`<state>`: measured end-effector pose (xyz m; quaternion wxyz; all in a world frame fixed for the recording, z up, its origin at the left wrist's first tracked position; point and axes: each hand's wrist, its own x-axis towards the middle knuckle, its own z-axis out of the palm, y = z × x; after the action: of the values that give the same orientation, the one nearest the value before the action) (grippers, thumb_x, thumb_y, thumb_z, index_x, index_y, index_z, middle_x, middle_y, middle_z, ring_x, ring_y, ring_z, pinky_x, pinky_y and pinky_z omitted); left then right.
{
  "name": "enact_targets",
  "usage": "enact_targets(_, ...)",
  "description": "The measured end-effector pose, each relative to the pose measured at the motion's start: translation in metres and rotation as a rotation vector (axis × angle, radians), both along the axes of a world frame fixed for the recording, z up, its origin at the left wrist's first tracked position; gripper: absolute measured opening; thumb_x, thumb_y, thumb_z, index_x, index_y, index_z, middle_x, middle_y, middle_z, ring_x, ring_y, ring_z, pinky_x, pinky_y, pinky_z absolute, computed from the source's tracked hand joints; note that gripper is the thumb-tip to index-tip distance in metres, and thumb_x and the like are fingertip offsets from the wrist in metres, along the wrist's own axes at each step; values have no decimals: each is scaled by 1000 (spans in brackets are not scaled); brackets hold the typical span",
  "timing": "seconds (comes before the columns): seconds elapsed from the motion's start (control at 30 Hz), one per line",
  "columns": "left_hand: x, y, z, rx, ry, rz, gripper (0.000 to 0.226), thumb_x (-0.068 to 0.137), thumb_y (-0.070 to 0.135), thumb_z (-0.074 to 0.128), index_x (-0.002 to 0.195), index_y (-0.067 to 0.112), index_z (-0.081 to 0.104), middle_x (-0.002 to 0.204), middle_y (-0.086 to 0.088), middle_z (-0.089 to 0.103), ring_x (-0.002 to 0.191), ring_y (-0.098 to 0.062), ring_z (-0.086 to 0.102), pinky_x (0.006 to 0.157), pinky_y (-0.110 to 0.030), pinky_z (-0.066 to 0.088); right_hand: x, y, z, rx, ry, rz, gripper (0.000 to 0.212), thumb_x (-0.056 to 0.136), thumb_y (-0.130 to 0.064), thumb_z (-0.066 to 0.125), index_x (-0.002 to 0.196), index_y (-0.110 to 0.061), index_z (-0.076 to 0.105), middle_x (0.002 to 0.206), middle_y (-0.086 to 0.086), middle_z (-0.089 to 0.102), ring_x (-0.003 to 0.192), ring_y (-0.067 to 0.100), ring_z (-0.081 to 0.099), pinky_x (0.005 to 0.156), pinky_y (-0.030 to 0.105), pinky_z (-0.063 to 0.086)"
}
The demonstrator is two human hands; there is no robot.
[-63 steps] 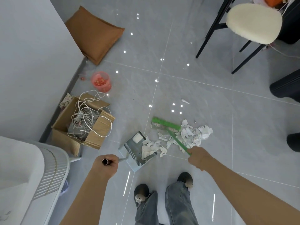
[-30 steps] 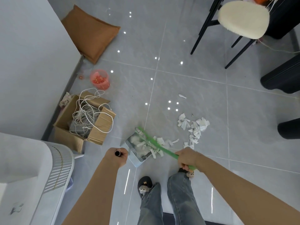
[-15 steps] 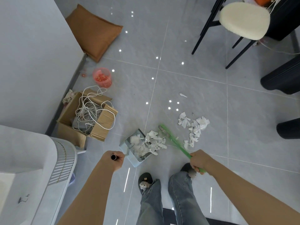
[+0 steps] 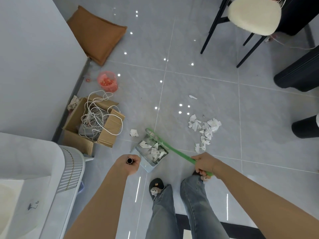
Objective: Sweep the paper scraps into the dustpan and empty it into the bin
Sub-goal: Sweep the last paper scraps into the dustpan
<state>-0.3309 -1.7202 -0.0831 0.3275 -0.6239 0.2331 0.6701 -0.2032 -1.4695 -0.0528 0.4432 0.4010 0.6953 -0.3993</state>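
Overhead, the head camera looks straight down at a grey tiled floor and the person's two bare arms. The left hand is closed in a fist around the top of a long upright handle, its fingers wrapped tight; this likely keeps the dustpan steady and its lip flat on the tiles. The pan sits just ahead of the person's feet and already holds several white scraps. The right hand has its fingers curled around the green brush, whose handle slants up and left so the head reaches the far end of the pan, probably to push paper deeper inside. One crumpled piece lies just beyond the pan on its left. A larger pile of paper scraps remains on the floor to the right, apart from the pan, and a single stray scrap lies farther out. A cardboard box of tangled cord stands to the left. No bin can be identified with confidence, so emptying seems some way off.
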Motion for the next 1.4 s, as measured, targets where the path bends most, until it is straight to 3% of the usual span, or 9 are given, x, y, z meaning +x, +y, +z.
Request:
enact_targets(0.07,7,4,6,-2,19,-1,33,94,-1,28,70,14,45,37,-12,48,21,-13,31,30,-14,32,1,6,17,43,25,46,70,78,13,46,141,-19,46,60,5,50,45,17,42,41,25,38)
enact_targets(0.17,14,9,11,-27,26,-41,37,91,-6,26,105,7,57,87,-16,64,23,-13,32,29,-14,34,3,25,35,87,19,24,68,78,14,47,140,-15,47,59,5,48,45,18,42,41,24,36)
enact_targets(0.27,19,13,22,1,66,-123,22,79,-12,26,76,3,42,39,-8,36,20,-14,31,27,-12,31,4,44,45,115,-4,-43,59,77,13,45,135,-1,52,57,8,46,45,18,39,43,23,34)
enact_targets(0.33,21,18,34,27,123,-187,22,78,-13,27,74,5,40,32,-3,30,20,-13,30,27,-12,31,6,54,51,109,-14,-158,55,80,14,44,134,3,50,58,8,41,43,16,35,39,18,30)
enact_targets(0.7,19,79,108,189,260,-396,23,92,-6,30,78,9,41,37,-4,33,23,-11,33,27,-12,32,63,92,121,-42,156,-839,9,88,5,52,82,-1,51,65,11,46,24,9,43,29,12,36)
enact_targets(0.9,32,144,135,254,282,-415,11,92,0,44,98,9,42,55,-2,37,25,-10,33,28,-14,33,117,128,146,-94,260,-1085,9,89,1,52,97,-1,50,62,10,47,26,8,43,29,13,34)
enact_targets(1.0,44,177,148,285,262,-443,44,78,-2,52,116,12,34,75,-2,39,26,-11,35,28,-15,33,145,145,151,-85,301,-1131,13,91,-4,55,103,-1,50,62,10,48,26,7,42,31,13,35)
enact_targets(1.17,83,251,183,349,270,-533,26,91,7,46,116,-1,46,42,-8,46,24,-9,33,28,-12,32,201,194,155,-120,328,-1231,16,93,-9,55,105,0,50,62,9,49,27,7,43,31,13,34)
enact_targets(1.4,154,387,193,354,253,-651,26,97,7,37,100,-12,53,39,-1,30,23,-10,32,27,-14,32,291,295,164,-134,332,-1274,18,93,-4,49,111,0,46,62,9,48,27,7,43,30,13,31)
